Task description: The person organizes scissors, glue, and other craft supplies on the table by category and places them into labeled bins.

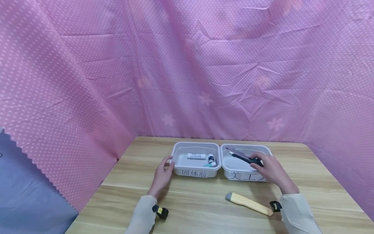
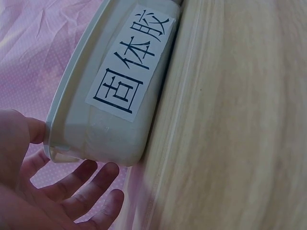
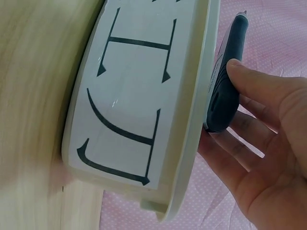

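In the head view, my right hand pinches a dark-handled utility knife between thumb and fingers, above the right white bin. The right wrist view shows its black grip over the bin's rim, tip pointing away. A purplish strip beside the knife is partly hidden; I cannot tell whether it is separate. My left hand touches the left end of the left white bin, its fingers loosely extended along the end wall in the left wrist view. Glue sticks lie in that bin, including a white one.
A yellow utility knife with a grey end lies on the wooden table in front of the right bin. Both bins stand side by side with labelled fronts. A pink dotted cloth hangs behind and at the sides.
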### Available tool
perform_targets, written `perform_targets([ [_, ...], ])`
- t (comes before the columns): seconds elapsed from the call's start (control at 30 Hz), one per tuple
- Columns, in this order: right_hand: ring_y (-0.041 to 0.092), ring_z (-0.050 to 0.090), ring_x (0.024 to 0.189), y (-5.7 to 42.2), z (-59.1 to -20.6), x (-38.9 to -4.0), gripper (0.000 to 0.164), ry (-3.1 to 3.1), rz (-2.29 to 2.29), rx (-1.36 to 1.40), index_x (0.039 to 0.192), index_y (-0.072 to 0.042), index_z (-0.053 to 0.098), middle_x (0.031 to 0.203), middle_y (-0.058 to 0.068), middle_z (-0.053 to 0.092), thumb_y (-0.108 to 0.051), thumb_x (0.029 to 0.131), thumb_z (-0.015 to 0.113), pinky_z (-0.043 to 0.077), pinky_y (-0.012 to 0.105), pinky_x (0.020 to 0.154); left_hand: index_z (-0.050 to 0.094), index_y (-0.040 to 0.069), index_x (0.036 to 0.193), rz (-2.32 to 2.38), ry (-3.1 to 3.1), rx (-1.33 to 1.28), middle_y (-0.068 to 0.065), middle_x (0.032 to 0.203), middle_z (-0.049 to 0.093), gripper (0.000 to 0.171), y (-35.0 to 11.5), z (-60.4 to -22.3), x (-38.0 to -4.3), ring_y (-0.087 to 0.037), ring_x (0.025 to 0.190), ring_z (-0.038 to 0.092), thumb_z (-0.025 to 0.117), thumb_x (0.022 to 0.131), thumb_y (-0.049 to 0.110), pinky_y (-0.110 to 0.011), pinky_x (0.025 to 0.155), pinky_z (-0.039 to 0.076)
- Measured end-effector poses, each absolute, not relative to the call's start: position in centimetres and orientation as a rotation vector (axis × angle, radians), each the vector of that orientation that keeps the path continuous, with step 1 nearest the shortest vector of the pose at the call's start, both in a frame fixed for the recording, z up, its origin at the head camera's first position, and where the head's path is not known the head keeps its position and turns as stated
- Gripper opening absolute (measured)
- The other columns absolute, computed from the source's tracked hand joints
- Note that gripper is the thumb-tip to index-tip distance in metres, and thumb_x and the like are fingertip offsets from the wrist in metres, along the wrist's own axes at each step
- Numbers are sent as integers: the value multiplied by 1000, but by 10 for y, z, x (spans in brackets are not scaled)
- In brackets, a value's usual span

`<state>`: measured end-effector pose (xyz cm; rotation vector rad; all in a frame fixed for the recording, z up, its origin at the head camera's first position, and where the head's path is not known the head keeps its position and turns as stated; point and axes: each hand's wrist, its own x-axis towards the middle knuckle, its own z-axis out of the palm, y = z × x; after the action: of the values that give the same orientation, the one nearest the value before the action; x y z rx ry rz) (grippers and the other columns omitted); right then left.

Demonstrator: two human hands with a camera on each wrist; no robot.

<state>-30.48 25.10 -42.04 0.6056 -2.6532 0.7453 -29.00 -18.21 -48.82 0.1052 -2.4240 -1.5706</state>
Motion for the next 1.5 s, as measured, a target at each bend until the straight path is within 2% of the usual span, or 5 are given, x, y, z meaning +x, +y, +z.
perform_targets([
  [0.27,21,58,81,252,-422,-308,20,-2651,759,614,106,-7,71,94,8,71,-9,88,79,47,40,73,56,16,142,-1586,-2412,106,-23,122,65,38,-183,-486,-290,-31,95,70,56,106,27,-31,76,53],
  [0.7,24,63,86,253,-432,-312,19,-2634,749,628,105,-8,72,98,10,72,-8,87,79,50,48,79,56,16,142,-1577,-2423,112,-23,122,65,38,-183,-487,-290,-31,95,69,56,106,29,-30,75,52],
  [1.07,24,63,83,255,-436,-313,20,-2627,728,629,105,-6,70,97,11,73,-9,88,78,51,48,78,56,15,142,-1577,-2421,107,-23,122,65,38,-182,-486,-289,-31,94,69,56,106,28,-30,74,51],
  [1.27,28,67,86,255,-437,-314,21,-2605,724,635,105,-4,70,97,13,73,-8,87,79,53,51,79,56,16,142,-1574,-2424,110,-23,122,65,38,-182,-487,-289,-30,94,69,56,106,28,-30,75,51],
  [1.5,38,69,97,257,-438,-314,26,-2602,717,640,109,1,70,102,17,74,-7,87,79,52,57,88,55,16,143,-1578,-2435,105,-23,123,64,39,-181,-487,-289,-29,97,69,55,107,30,-32,76,53],
])
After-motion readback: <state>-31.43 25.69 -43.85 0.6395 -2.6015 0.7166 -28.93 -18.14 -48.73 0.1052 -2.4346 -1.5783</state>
